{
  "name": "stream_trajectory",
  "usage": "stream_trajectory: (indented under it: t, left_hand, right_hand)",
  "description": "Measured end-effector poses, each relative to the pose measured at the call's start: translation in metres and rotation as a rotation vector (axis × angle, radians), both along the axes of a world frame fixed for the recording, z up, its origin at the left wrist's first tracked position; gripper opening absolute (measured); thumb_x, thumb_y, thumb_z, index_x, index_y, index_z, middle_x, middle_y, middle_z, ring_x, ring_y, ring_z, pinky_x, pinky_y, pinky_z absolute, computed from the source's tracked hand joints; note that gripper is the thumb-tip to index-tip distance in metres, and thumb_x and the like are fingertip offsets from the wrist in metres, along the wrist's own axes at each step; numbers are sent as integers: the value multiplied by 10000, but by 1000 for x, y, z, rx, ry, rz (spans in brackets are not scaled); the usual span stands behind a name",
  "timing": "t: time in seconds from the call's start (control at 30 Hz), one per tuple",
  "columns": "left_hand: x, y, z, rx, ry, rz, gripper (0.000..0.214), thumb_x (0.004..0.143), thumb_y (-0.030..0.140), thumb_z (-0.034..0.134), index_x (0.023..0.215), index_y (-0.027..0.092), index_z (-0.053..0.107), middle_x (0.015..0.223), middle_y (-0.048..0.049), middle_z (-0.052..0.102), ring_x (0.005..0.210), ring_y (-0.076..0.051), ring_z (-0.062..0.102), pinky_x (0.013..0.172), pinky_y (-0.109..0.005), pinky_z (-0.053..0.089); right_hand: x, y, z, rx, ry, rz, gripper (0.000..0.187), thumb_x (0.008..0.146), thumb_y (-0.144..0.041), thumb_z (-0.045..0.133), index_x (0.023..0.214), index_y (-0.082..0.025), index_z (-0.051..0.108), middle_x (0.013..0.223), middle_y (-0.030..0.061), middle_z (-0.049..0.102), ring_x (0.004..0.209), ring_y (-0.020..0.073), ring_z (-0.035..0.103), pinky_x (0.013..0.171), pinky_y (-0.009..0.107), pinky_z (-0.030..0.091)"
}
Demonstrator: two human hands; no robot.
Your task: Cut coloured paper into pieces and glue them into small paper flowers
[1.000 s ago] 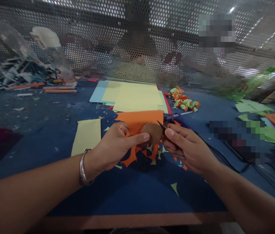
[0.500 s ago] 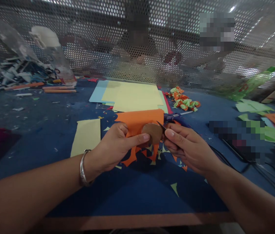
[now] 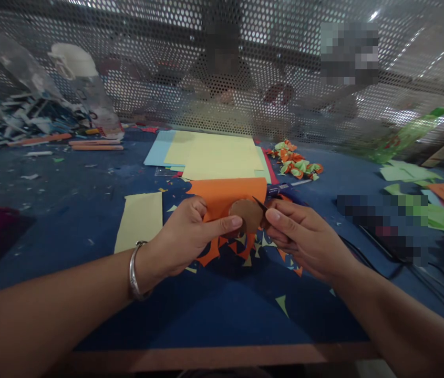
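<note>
My left hand (image 3: 184, 236) pinches an orange paper sheet (image 3: 225, 195) together with a round brown disc (image 3: 247, 213) laid against it, thumb stretched along the disc's lower edge. A silver bangle (image 3: 135, 270) sits on that wrist. My right hand (image 3: 302, 239) is closed around a small pair of scissors (image 3: 261, 205), whose dark blade tip shows at the disc's right edge. The scissor handles are hidden inside my fingers. Jagged orange offcuts (image 3: 209, 254) hang below the sheet.
Yellow and blue paper sheets (image 3: 216, 155) lie behind, a yellow strip (image 3: 140, 219) to the left. Orange-green paper pieces (image 3: 296, 163) sit at back right. Green and orange sheets (image 3: 434, 205) and black cables (image 3: 367, 257) are on the right. A perforated metal screen (image 3: 222, 63) closes the back; a person sits beyond it.
My right hand has shifted slightly left, closer against the brown disc. The left hand and orange sheet stay nearly still.
</note>
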State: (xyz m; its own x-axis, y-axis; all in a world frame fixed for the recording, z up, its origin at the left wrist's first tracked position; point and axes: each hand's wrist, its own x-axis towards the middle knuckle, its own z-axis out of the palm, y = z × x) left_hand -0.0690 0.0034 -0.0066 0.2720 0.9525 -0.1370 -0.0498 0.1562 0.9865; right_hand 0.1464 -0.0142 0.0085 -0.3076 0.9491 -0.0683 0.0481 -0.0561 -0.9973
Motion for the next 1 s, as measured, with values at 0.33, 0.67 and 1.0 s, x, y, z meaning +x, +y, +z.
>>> stream_trajectory:
  t: [0.33,0.67,1.0]
  left_hand:
    - [-1,3,6,203,94,15,398,673,367,873,784,198,530,708,13,600,656,-155,587,533,-242,419]
    - [1,8,4,404,-114,-112,502,793,247,800,1226,175,556,1293,-109,672,1154,-252,663,963,-337,544]
    - [0,9,2,436,-98,-119,606,812,230,782,1353,171,515,1433,-132,590,1270,-283,608,1050,-377,515]
  right_hand:
    - [11,2,1,125,-201,40,374,954,-526,598,828,-173,610,611,-73,295,524,67,228,454,217,177]
    - [14,4,3,210,-276,57,337,969,-488,591,874,-177,677,621,-64,351,513,65,250,443,225,191]
    - [14,4,0,203,-275,29,372,959,-504,599,788,-175,626,625,-61,354,534,70,278,461,223,224]
